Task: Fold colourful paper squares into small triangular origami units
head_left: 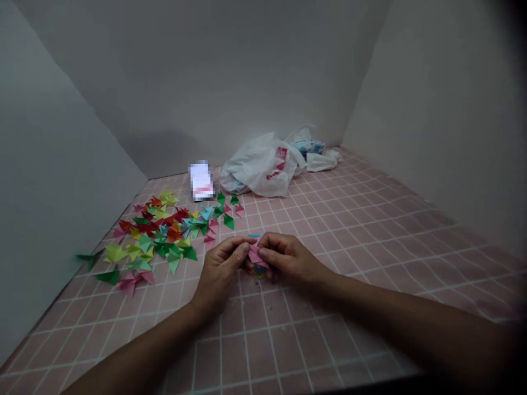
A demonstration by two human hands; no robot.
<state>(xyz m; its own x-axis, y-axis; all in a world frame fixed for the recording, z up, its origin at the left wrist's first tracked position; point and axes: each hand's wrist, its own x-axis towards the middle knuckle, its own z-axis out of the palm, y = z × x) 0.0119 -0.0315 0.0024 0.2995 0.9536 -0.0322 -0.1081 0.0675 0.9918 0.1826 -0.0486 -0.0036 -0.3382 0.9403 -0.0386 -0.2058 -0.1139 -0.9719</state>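
A small folded piece of pink origami paper [256, 254] is pinched between my two hands, above the pink checked surface. My left hand [226, 266] is closed on its left side, thumb on top. From the other side my right hand [290, 260] grips it between thumb and fingers. Under the hands lie blue and yellow bits of paper [259, 270], mostly hidden by my fingers. To the left spreads a pile of folded paper cranes [173, 235] in red, orange, yellow, green, blue and pink.
A phone with a lit, blurred screen [201, 181] stands behind the pile. White plastic bags [263, 164] with red print lie at the back, beside a blue-and-white package [308, 147]. Grey walls [247, 66] enclose the checked tabletop [370, 230] on the left, back and right.
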